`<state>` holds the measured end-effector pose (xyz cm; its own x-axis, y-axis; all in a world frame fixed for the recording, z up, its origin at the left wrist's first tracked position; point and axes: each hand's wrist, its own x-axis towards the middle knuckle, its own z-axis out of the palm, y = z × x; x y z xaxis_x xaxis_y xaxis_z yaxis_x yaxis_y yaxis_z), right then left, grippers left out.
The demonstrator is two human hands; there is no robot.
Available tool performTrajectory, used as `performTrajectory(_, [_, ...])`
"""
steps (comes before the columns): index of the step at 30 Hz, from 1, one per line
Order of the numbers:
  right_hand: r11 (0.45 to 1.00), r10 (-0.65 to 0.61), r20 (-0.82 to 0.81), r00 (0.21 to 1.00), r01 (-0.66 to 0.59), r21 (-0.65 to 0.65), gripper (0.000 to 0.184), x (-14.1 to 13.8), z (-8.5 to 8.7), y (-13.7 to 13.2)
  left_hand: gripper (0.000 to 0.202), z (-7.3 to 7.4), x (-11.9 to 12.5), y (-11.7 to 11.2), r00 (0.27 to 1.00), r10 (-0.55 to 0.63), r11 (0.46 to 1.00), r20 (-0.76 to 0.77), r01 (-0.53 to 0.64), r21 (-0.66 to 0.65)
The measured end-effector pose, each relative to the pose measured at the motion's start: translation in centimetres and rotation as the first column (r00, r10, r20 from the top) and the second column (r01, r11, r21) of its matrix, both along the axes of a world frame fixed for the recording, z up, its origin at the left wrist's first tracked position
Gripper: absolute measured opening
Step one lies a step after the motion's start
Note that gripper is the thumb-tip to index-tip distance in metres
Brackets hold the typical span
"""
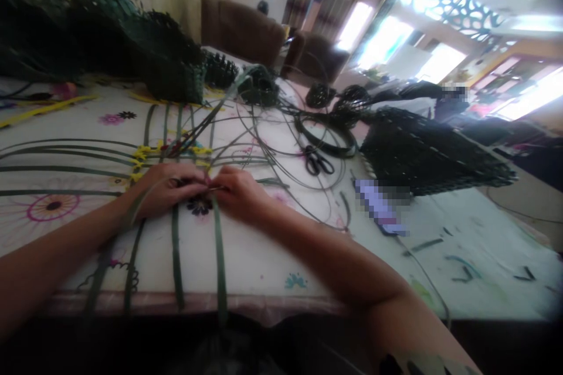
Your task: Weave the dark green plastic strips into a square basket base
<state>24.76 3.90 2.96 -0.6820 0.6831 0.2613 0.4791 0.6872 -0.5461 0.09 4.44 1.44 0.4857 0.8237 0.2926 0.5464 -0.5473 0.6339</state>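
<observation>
Flat on the table lies an open weave of dark green strips, its ends spreading outward on several sides. Yellow ties mark crossings along its far and left edges. My left hand is closed at the near edge of the weave, a thin pale strand looping over its wrist. Against its fingertips, my right hand pinches at a green strip that runs down towards the table edge. The exact pinch point is small and partly hidden by the fingers.
Black-handled scissors lie right of the weave, among loose coils of thin strand. A purple phone-like object has a cable attached. Dark woven pieces stand at right, and more dark green ones are heaped at back left.
</observation>
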Motion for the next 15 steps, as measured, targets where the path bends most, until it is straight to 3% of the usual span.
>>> performTrajectory(5, [0.997,-0.077,-0.050,0.996,0.075,-0.031,0.023,-0.8,-1.2,0.4,0.043,0.5,-0.2,0.1,0.998,-0.034,0.999,-0.044,0.034,-0.002])
performTrajectory(8, [0.991,-0.114,-0.103,0.988,0.105,-0.088,0.020,-0.8,-1.1,0.5,0.045,0.7,-0.1,0.0,0.996,-0.057,0.998,-0.066,0.057,-0.006])
performTrajectory(15, [0.957,-0.236,-0.059,0.970,0.222,-0.188,0.017,-1.6,-0.3,0.5,0.046,-0.1,0.1,-0.2,0.992,0.110,0.993,-0.062,-0.112,-0.025])
